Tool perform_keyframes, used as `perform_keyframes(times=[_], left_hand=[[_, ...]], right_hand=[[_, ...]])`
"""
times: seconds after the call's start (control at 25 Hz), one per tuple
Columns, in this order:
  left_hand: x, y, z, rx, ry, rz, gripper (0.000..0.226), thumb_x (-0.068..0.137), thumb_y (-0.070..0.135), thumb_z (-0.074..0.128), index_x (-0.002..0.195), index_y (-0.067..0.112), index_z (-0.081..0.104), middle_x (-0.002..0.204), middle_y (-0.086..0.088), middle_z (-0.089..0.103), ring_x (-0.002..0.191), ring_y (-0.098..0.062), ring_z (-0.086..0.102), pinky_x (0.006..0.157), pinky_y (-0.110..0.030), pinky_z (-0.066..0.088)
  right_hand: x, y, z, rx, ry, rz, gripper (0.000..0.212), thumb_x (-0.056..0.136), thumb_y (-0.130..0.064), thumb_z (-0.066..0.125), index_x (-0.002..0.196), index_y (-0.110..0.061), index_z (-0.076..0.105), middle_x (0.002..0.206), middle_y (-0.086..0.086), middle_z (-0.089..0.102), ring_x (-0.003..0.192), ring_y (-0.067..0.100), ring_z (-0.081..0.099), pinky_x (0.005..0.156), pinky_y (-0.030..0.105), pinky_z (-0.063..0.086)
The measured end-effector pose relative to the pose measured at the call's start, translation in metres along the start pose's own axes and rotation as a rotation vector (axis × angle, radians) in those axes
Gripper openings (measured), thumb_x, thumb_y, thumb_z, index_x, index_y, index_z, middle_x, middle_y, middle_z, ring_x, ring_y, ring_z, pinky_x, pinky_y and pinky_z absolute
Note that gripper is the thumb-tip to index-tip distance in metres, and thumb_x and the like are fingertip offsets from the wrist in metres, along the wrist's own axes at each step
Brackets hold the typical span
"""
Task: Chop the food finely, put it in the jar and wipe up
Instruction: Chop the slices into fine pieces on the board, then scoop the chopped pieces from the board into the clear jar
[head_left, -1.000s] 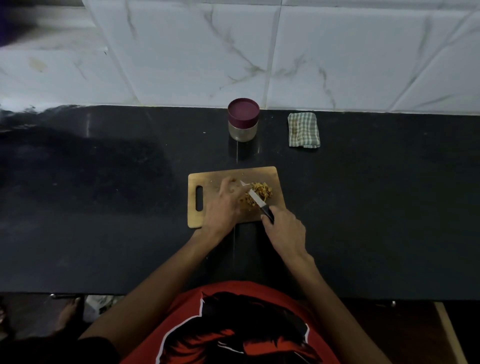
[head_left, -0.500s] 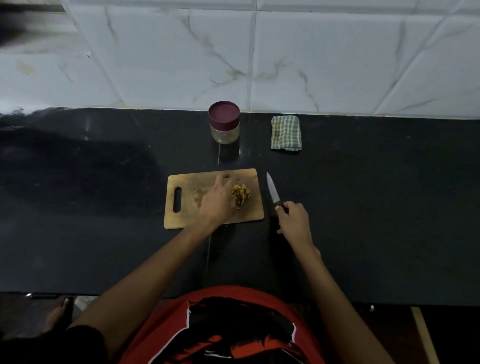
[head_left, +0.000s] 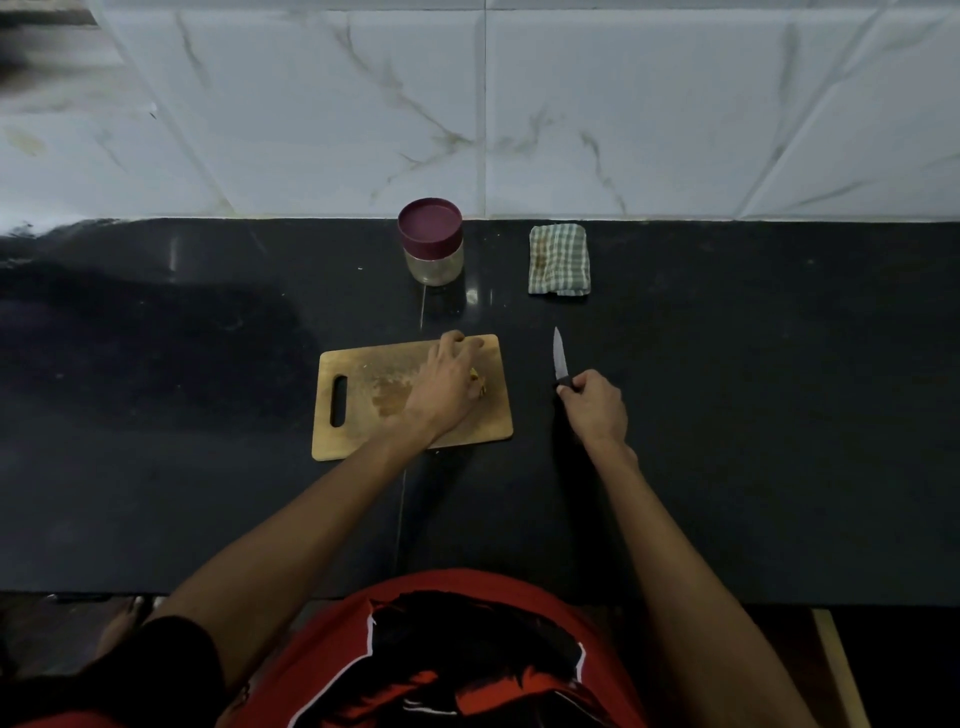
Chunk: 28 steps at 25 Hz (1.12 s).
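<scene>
Left hand (head_left: 445, 382): mine, laid over the right half of the cutting board (head_left: 363, 400), fingers curled down over the chopped food (head_left: 479, 385); whether they pinch it or only cover it I cannot tell.

Right hand (head_left: 596, 410): mine, to the right of the board, fingers wrapped round the black handle of the knife (head_left: 560, 359). Blade points away from me; whether its tip touches the counter I cannot tell.

Cutting board: wooden, with a slot handle at its left end, lying flat on the black counter (head_left: 779, 415) with its near edge well back from the counter's front edge. Bare counter runs wide to the board's left and beyond the knife to its right.

Jar (head_left: 430, 241): clear glass with a maroon lid on, upright behind the board, near the tiled wall (head_left: 623, 104). A dark strip of counter lies between jar and board.

Cloth (head_left: 559, 260): green-and-white check, folded, behind the board and to the right of the jar, apart from it.

Food: only a small yellow-brown sliver shows past my left hand's fingers; the rest is hidden beneath the hand. A brownish stain marks the board's middle.

Lighting is dim; the jar's contents are hard to make out.
</scene>
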<state>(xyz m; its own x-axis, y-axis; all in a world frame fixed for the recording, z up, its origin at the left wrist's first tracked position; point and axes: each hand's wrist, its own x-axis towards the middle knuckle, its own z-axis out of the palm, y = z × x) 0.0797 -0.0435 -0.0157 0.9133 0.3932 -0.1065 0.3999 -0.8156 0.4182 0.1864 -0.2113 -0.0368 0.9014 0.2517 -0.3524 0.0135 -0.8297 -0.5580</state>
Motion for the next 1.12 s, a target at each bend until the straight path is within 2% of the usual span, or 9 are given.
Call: perform_keyframes(times=[0.28, 0.44, 0.56, 0.72, 0.88, 1.12], left_hand=[[-0.001, -0.005, 0.004, -0.026, -0.023, 0.025, 0.057, 0.089, 0.015, 0.057, 0.141, 0.018, 0.034, 0.146, -0.011, 0.025, 0.132, -0.029, 0.034, 0.105, -0.042, 0.039], [-0.007, -0.018, 0.0, -0.074, -0.012, 0.035, 0.055, 0.09, 0.015, 0.057, 0.14, 0.02, 0.035, 0.146, -0.01, 0.025, 0.132, -0.029, 0.034, 0.106, -0.041, 0.038], [-0.012, -0.037, -0.007, -0.123, 0.021, 0.043, 0.054, 0.088, 0.014, 0.058, 0.138, 0.021, 0.038, 0.143, -0.009, 0.029, 0.131, -0.026, 0.036, 0.106, -0.042, 0.039], [-0.007, -0.068, -0.026, -0.176, 0.04, 0.027, 0.055, 0.089, 0.014, 0.057, 0.14, 0.021, 0.036, 0.141, -0.008, 0.032, 0.128, -0.024, 0.038, 0.105, -0.038, 0.04], [0.022, -0.096, -0.055, -0.178, 0.059, -0.013, 0.061, 0.089, 0.014, 0.059, 0.144, 0.016, 0.031, 0.142, -0.011, 0.03, 0.129, -0.028, 0.035, 0.106, -0.039, 0.038], [0.076, -0.132, -0.089, -0.239, 0.092, -0.014, 0.061, 0.09, 0.015, 0.059, 0.144, 0.012, 0.031, 0.142, -0.015, 0.032, 0.13, -0.032, 0.035, 0.107, -0.042, 0.035]], right_hand=[[-0.002, 0.004, 0.006, -0.066, 0.074, -0.046, 0.028, 0.094, -0.028, 0.064, 0.114, -0.009, 0.058, 0.114, 0.01, 0.061, 0.105, 0.025, 0.059, 0.08, 0.034, 0.044], [-0.013, 0.002, 0.009, -0.178, 0.165, -0.046, 0.035, 0.094, -0.031, 0.063, 0.119, -0.008, 0.055, 0.124, 0.014, 0.051, 0.116, 0.031, 0.05, 0.09, 0.039, 0.044], [-0.022, -0.014, 0.011, -0.224, 0.227, -0.08, 0.037, 0.095, -0.035, 0.061, 0.121, -0.01, 0.055, 0.126, 0.014, 0.046, 0.116, 0.031, 0.048, 0.094, 0.04, 0.045], [-0.027, -0.066, 0.018, -0.164, 0.145, -0.196, 0.037, 0.095, -0.038, 0.059, 0.124, -0.015, 0.054, 0.13, 0.012, 0.042, 0.12, 0.028, 0.045, 0.096, 0.039, 0.043], [-0.006, -0.133, 0.033, -0.168, 0.018, -0.285, 0.052, 0.094, -0.042, 0.06, 0.137, -0.017, 0.047, 0.137, 0.015, 0.038, 0.127, 0.034, 0.039, 0.102, 0.043, 0.038], [0.059, -0.241, 0.049, -0.232, 0.046, -0.33, 0.076, 0.087, -0.049, 0.066, 0.149, -0.021, 0.031, 0.147, 0.016, 0.029, 0.134, 0.042, 0.032, 0.107, 0.052, 0.033]])
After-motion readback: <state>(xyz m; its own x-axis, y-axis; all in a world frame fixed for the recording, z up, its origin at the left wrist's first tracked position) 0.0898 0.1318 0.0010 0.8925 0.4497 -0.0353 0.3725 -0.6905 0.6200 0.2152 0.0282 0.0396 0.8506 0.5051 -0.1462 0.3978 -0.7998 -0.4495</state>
